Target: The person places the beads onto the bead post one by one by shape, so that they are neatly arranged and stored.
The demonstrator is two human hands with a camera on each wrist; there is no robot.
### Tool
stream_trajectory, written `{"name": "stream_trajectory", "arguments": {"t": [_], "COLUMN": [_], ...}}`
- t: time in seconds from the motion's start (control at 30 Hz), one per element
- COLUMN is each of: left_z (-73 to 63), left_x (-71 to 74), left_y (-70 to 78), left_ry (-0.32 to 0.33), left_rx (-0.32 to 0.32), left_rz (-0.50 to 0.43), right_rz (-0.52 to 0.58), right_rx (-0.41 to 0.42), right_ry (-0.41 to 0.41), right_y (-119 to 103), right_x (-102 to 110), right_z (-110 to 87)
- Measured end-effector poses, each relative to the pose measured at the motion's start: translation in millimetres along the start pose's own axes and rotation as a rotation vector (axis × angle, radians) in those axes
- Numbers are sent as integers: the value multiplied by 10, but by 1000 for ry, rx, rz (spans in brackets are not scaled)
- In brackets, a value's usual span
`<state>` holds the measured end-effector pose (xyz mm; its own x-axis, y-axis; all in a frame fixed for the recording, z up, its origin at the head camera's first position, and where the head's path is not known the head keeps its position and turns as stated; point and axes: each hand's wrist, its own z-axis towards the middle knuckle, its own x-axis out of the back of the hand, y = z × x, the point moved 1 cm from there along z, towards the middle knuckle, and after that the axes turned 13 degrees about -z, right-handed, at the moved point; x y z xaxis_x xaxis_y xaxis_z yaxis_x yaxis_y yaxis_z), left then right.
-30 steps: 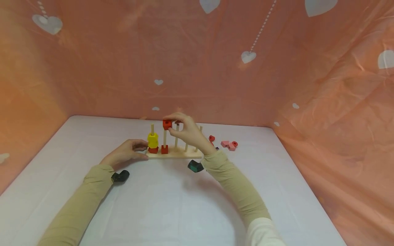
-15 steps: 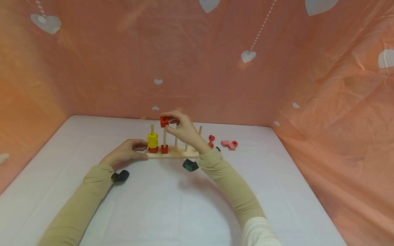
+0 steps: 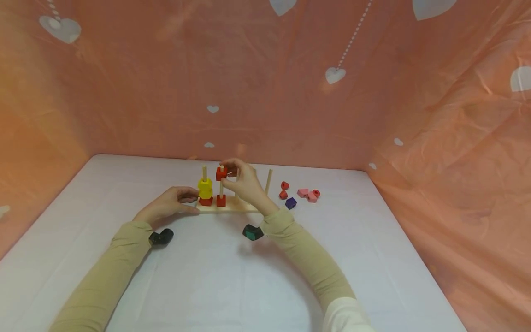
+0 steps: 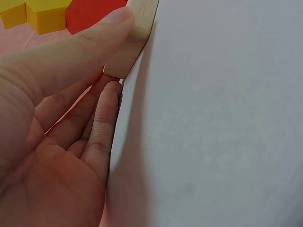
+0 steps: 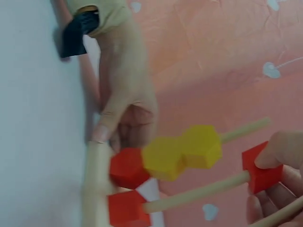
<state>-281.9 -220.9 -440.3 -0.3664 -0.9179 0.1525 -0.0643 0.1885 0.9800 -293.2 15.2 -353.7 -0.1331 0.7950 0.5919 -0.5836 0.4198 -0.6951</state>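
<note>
A wooden peg stand (image 3: 228,209) with several upright pegs is on the table. My left hand (image 3: 168,204) grips its left end, thumb on the front of the base and fingers behind, as the left wrist view shows. The leftmost peg bears a red bead (image 5: 128,168) at the bottom and two yellow beads (image 3: 205,188) above it. On the second peg a red cube bead (image 3: 221,200) sits at the base. My right hand (image 3: 244,183) pinches another red cube bead (image 5: 262,168) near that peg's top; the peg tip shows through it.
Right of the stand lie two red beads (image 3: 284,186), a purple bead (image 3: 291,203), pink beads (image 3: 303,193) and a red round bead (image 3: 316,193). Dark wrist devices (image 3: 162,237) show at both cuffs. A pink curtain (image 3: 265,92) hangs behind the table.
My right hand has moved left, then down, bringing the held red cube bead from above the second peg onto its top. The purple bead has come into fuller view. My left hand stays put.
</note>
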Motion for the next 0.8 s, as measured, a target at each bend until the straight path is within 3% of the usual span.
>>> {"name": "stream_trajectory", "arguments": {"t": [0.17, 0.47, 0.8], "left_z": [3, -14, -11], "left_x": [-6, -9, -5], "left_y": [2, -3, 0], "left_ry": [5, 8, 3], "left_rx": [10, -4, -12], "left_rz": [6, 14, 1], "right_rz": [87, 125, 161], "right_rx": [-74, -195, -232], "right_ry": [37, 4, -14], "right_y": [77, 321, 433], "right_x": [-99, -306, -405], "right_z": [-80, -227, -297]}}
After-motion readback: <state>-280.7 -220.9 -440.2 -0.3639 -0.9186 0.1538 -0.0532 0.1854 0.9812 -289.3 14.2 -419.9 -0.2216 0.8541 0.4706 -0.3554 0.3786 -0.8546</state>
